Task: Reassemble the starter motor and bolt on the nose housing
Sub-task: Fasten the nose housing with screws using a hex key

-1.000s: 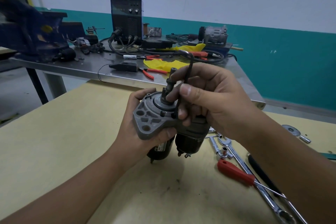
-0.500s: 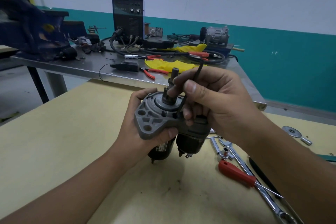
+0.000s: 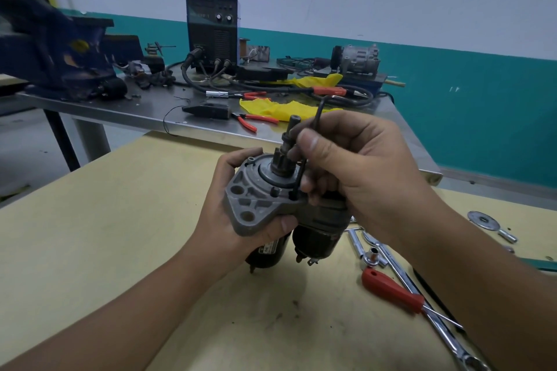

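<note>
Across the lower frame spreads a smooth pale-yellow table (image 3: 90, 250), scuffed with dark marks near its middle; behind it, in the upper half, stands a dull steel bench (image 3: 144, 111) crowded with a blue vise (image 3: 57, 51), a boxy black welder (image 3: 212, 30), looped black cables, yellow rags (image 3: 271, 107) and red-handled pliers (image 3: 256, 122)

At frame centre the starter motor (image 3: 283, 214) is held above the table, upright, its rough grey cast housing (image 3: 256, 202) on top and two black cylinders hanging below. The left hand (image 3: 223, 220) wraps the housing from the left, fingers curled behind and thumb pressed on its lower edge. The right hand (image 3: 355, 172) pinches a thin black hex key (image 3: 313, 132) between thumb and fingers, other fingers curled and hiding part of the motor body; the key's lower end stands in a bolt head on the housing, beside the toothed gear shaft (image 3: 286, 150)

Lower right lie a red-handled screwdriver (image 3: 391, 289), chrome wrenches (image 3: 434, 319), a small socket (image 3: 372, 260) and a round washer (image 3: 482, 218)
</note>
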